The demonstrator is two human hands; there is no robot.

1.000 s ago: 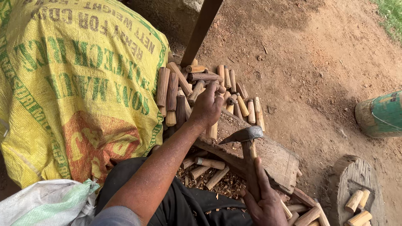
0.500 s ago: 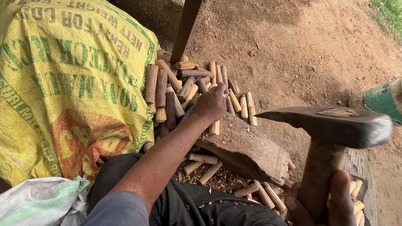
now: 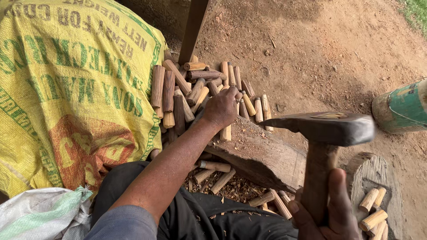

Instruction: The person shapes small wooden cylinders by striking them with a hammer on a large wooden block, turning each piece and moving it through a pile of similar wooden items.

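Here, hammer (image 3: 327,129) raised at lower right, wooden handle gripped in closed right hand (image 3: 327,213) | left hand (image 3: 221,109) rests closed on short wood sticks (image 3: 187,89) beyond chopping block (image 3: 262,158) | yellow woven sack (image 3: 71,89) left | green drum (image 3: 402,106) right

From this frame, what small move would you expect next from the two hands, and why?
Probably the left hand draws one short stick from the pile of sticks onto the wooden block. The right hand holds the hammer raised, but the block's top looks bare, with nothing there to strike, and the left hand's fingers are down on the pile.
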